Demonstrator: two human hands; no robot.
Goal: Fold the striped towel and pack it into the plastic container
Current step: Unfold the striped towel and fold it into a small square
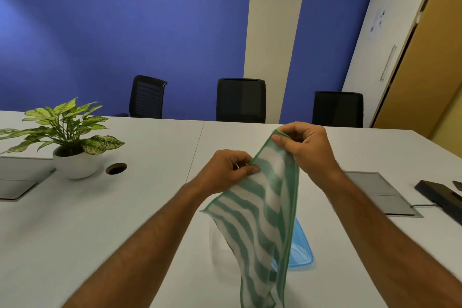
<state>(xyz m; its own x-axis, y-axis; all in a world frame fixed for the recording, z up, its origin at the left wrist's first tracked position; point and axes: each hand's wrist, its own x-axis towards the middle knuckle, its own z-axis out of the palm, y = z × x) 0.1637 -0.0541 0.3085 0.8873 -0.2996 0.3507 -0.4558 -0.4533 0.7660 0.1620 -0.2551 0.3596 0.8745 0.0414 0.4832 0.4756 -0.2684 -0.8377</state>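
The right hand's fingertips are pinched shut on the top corner of the striped towel, thumb and forefinger clamped over the green hem. The left hand's fingers are closed the same way on the towel's upper edge, a little lower and to the left of that corner. With two grips close together along one edge, the cloth hangs free under its own weight, which likely serves to find and line up the corners before a fold.

Outward from the fingers, the right hand sits higher and farther from the body than the left hand, so the held edge slopes. Both forearms reach in from the near side. The towel droops from the hands, partly doubled over along its right side, its tail running out of the bottom of the view.

Behind the hanging towel, on the white table, lies a blue lid just to the towel's right, and a pale clear shape to its lower left that is probably the plastic container; the cloth hides most of it. The towel is held above it, not in it, and I judge the folding barely started
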